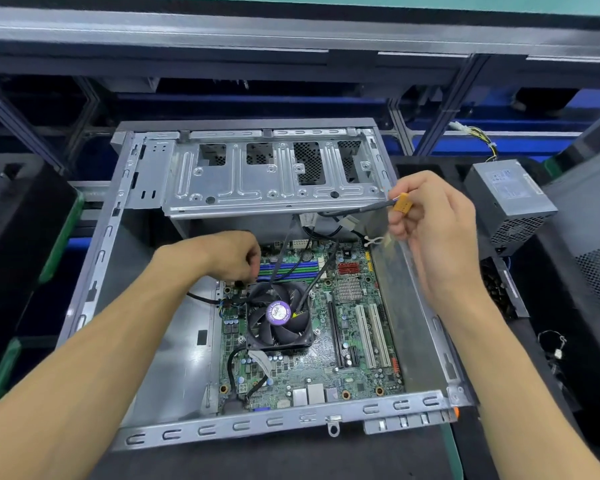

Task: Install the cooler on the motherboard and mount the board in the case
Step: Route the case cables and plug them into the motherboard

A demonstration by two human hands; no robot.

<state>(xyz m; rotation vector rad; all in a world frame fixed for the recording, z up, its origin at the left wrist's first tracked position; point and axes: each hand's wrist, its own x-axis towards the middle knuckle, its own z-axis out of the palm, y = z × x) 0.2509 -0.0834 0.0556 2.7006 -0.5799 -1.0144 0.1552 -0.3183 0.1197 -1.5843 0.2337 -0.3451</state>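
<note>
The green motherboard [343, 344] lies flat inside the open metal case [257, 429]. The cooler [278, 317] with its black fan sits on the board, just below the left hand [231, 254]. That hand's fingers are curled down at the board's edge; I cannot tell what they hold. The right hand [430, 230] pinches a small orange plug [401, 201] on a black cable, above the case's right wall.

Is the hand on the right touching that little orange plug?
Touching. The head view shows the right hand pinching the orange plug between its fingertips, holding it up on its cable above the case.
</note>
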